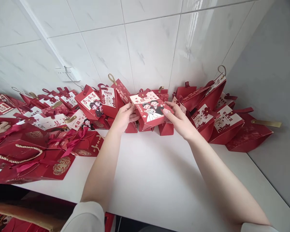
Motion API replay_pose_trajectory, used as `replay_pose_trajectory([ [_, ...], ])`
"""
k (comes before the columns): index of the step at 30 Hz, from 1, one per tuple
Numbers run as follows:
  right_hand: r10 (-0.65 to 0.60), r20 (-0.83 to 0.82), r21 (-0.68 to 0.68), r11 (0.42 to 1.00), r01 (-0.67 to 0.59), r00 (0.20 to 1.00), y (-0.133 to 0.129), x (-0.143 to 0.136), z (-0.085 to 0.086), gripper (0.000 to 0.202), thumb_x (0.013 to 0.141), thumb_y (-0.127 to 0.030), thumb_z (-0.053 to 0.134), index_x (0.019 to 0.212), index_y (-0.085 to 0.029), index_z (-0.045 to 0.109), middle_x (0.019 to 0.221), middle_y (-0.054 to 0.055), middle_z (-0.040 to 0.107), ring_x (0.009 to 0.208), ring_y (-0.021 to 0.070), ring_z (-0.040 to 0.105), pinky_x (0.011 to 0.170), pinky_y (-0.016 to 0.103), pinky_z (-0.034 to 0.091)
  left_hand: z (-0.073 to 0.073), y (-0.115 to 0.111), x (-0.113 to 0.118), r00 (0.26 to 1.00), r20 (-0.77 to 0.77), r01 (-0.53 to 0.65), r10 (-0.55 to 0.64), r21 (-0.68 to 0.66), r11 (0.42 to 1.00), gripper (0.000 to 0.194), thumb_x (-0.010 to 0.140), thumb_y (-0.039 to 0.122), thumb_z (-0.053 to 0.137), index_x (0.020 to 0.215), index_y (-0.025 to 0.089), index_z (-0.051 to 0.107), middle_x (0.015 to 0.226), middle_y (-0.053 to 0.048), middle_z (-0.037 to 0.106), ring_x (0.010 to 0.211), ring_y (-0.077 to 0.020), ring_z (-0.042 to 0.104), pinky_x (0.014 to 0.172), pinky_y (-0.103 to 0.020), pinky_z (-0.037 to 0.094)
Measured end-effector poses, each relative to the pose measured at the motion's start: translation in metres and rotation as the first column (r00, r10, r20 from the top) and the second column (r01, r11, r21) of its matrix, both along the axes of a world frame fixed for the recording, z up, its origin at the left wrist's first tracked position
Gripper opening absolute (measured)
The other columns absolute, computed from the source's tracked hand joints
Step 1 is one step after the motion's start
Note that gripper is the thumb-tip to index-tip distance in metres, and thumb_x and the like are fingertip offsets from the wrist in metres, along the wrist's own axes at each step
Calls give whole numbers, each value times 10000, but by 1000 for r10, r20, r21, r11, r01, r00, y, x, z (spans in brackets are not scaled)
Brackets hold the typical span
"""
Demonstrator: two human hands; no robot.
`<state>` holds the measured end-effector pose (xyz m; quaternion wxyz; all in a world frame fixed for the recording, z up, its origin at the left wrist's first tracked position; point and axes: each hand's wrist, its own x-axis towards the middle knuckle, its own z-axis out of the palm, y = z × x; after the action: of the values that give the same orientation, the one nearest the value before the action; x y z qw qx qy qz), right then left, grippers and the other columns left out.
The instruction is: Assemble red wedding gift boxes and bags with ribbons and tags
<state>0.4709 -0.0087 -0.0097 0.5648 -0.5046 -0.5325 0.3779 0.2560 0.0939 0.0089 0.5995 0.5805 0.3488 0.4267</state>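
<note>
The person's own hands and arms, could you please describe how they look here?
The left hand and right hand are gloveless, with no watch or bracelet showing. The right thumbnail looks red. The left sleeve and right sleeve are pale grey and short, with no markings visible.
</note>
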Motion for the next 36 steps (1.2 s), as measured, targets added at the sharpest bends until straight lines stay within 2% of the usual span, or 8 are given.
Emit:
replay_pose_trajectory([
  [6, 93, -236, 1, 995, -95, 967, -8, -3, 13, 430, 898, -543, 562, 1247, -301, 490, 1383, 21, 543, 1257, 220, 543, 997, 403, 536, -4, 1, 4, 993, 120, 11, -6, -37, 999, 325, 746, 379, 743, 1000, 196, 657, 1027, -53, 716, 781, -138, 682, 678, -222, 549],
  [9, 181, -292, -40, 979, -201, 939, -13, 2, 18, 488, 872, -482, 629, 1294, -310, 454, 1362, 29, 555, 1223, 227, 570, 985, 423, 547, -2, 1, 2, 995, 95, 31, -27, -43, 999, 374, 773, 446, 681, 1062, 210, 653, 997, -53, 727, 804, -190, 692, 651, -260, 542],
  [14, 283, -199, -129, 941, -312, 938, -18, 17, 20, 844, 784, -360, 755, 1471, -312, 269, 1306, 71, 567, 1160, 242, 607, 1020, 454, 511, 7, -2, -7, 991, 100, 97, -91, -55, 994, 622, 806, 702, 460, 1048, 171, 676, 994, -98, 737, 942, -300, 688, 772, -382, 546],
  [16, 286, -128, -146, 942, -304, 950, -18, 21, 18, 913, 757, -353, 777, 1495, -306, 242, 1315, 92, 543, 1158, 263, 601, 995, 459, 523, 10, -6, -8, 994, 65, 85, -84, -21, 996, 579, 757, 683, 577, 993, 167, 693, 985, -101, 740, 932, -289, 692, 775, -362, 546],
  [18, 283, -61, -155, 945, -289, 957, -17, 20, 17, 927, 742, -361, 786, 1498, -291, 254, 1328, 107, 523, 1166, 277, 591, 961, 448, 540, 12, -11, -7, 998, -12, 66, -66, 6, 998, 488, 669, 559, 755, 953, 165, 703, 944, -98, 747, 857, -264, 704, 725, -333, 552],
  [21, 301, 6, -162, 941, -296, 954, -16, 14, 17, 807, 768, -391, 757, 1450, -271, 343, 1324, 107, 539, 1171, 271, 585, 941, 429, 549, 14, -19, 0, 996, -84, -1, 3, 18, 1000, 451, 607, 435, 843, 933, 154, 707, 898, -98, 750, 756, -237, 704, 650, -318, 555],
  [26, 383, 56, -234, 903, -361, 922, -16, 7, 16, 484, 804, -410, 704, 1219, -234, 530, 1212, 89, 640, 990, 241, 667, 829, 411, 589, 12, -23, 10, 993, 24, -118, 117, 37, 992, 393, 635, 474, 815, 816, 153, 678, 857, -84, 746, 724, -214, 702, 625, -299, 555],
  [36, 290, 171, -207, 945, -254, 941, -16, 7, 14, 410, 755, -373, 741, 1094, -236, 557, 997, 47, 685, 815, 216, 666, 706, 376, 587, 12, -22, 13, 973, 167, -174, 159, 83, 981, 378, 698, 501, 759, 857, 176, 651, 905, -83, 736, 841, -230, 712, 715, -327, 570],
])
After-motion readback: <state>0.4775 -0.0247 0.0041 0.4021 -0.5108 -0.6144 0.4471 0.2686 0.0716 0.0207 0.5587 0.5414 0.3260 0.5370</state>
